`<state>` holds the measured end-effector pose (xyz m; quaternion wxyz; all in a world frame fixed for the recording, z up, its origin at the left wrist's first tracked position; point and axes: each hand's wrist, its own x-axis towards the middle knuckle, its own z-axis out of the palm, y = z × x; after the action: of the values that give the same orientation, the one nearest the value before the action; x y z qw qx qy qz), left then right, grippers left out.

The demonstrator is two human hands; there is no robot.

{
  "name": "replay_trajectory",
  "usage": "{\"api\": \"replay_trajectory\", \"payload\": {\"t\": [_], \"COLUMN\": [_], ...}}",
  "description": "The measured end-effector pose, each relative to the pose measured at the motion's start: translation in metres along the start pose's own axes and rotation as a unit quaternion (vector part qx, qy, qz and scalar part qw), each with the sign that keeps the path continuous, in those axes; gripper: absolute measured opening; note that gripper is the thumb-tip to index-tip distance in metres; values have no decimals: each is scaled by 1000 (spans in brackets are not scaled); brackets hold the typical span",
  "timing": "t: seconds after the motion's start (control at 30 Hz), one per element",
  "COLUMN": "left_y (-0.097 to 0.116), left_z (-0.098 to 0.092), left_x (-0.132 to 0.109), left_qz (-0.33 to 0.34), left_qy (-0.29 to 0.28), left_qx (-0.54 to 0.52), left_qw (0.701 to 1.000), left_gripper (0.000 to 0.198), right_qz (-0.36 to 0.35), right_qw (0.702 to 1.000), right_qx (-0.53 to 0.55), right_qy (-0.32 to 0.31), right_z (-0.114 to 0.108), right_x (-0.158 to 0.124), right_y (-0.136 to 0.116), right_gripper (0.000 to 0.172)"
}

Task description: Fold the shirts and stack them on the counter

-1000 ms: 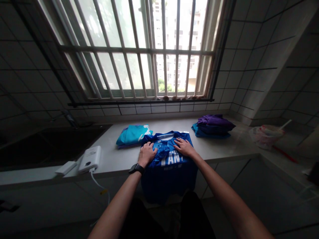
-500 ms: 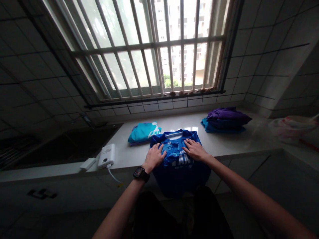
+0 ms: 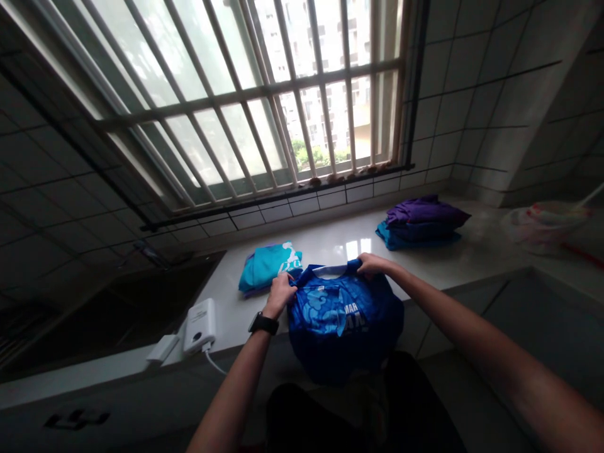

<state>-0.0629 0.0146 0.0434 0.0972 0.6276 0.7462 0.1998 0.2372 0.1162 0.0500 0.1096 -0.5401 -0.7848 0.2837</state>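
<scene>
As if pinching, hands (image 3: pixel 280 296) (image 3: pixel 372 264) on shirt (image 3: pixel 340 321)

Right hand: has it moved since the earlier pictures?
Yes. The right hand moved farther from the counter's front edge, toward the window, to the blue shirt's collar.

Left hand (image 3: pixel 279 296) grips blue jersey (image 3: pixel 342 321) at collar's left side; right hand (image 3: pixel 372 264) pinches its right side. Jersey hangs over edge of pale counter (image 3: pixel 325 242). Folded teal shirt (image 3: pixel 267 267) just left; purple-and-blue clothes stack (image 3: pixel 419 220) farther right.
</scene>
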Motion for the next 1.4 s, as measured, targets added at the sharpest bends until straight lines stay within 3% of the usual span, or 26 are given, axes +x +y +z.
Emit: {"api": "replay_trajectory", "payload": {"t": [0.1, 0.23, 0.33, 0.4, 0.43, 0.5, 0.6, 0.67, 0.77, 0.93, 1.07, 1.13, 1.27, 1.4], "left_y": [15, 46, 54, 44, 35, 13, -18, -30, -34, -16, 11, 20, 19, -1], "left_z": [-14, -58, -87, -89, -84, -61, -10, 20, 45, 45, 25, 13, 2, 22], "left_x": [25, 67, 70, 46, 28, -16, -77, -100, -104, -61, -27, -24, -55, -108], "left_qz": [30, 127, 190, 207, 201, 165, 94, 99, 132, 148, 155, 149, 138, 133], "left_qy": [27, 194, 273, 279, 266, 212, 112, 42, 7, -4, -44, -30, 86, 84], "left_qx": [-18, -39, -112, -174, -200, -234, -234, -190, -133, -98, -99, -109, -156, -169], "left_qw": [999, 972, 936, 922, 921, 934, 961, 976, 982, 984, 982, 982, 974, 973], "left_gripper": [24, 18, 17, 12, 10, 10, 21, 31, 31, 20, 23, 25, 30, 24], "right_qz": [-34, -55, -164, -256, -280, -295, -228, -147, -103, -106, -89, -92, -177, -164], "right_qw": [998, 983, 925, 869, 858, 866, 925, 956, 970, 974, 980, 977, 948, 951], "right_qx": [-5, -18, 35, 88, 106, 124, 113, 88, 74, 78, 65, 67, 116, 100], "right_qy": [45, 173, 341, 414, 418, 385, 281, 236, 209, 186, 165, 180, 239, 242], "right_z": [-18, -63, -79, -68, -55, -21, 36, 64, 84, 71, 37, 23, 22, 53], "right_x": [16, 39, 28, -2, -22, -66, -121, -140, -146, -114, -75, -65, -88, -134], "right_y": [-13, -47, -68, -65, -58, -34, 13, 37, 55, 51, 38, 32, 37, 63], "right_gripper": [16, 31, 29, 20, 16, 14, 17, 21, 22, 26, 33, 32, 22, 16]}}
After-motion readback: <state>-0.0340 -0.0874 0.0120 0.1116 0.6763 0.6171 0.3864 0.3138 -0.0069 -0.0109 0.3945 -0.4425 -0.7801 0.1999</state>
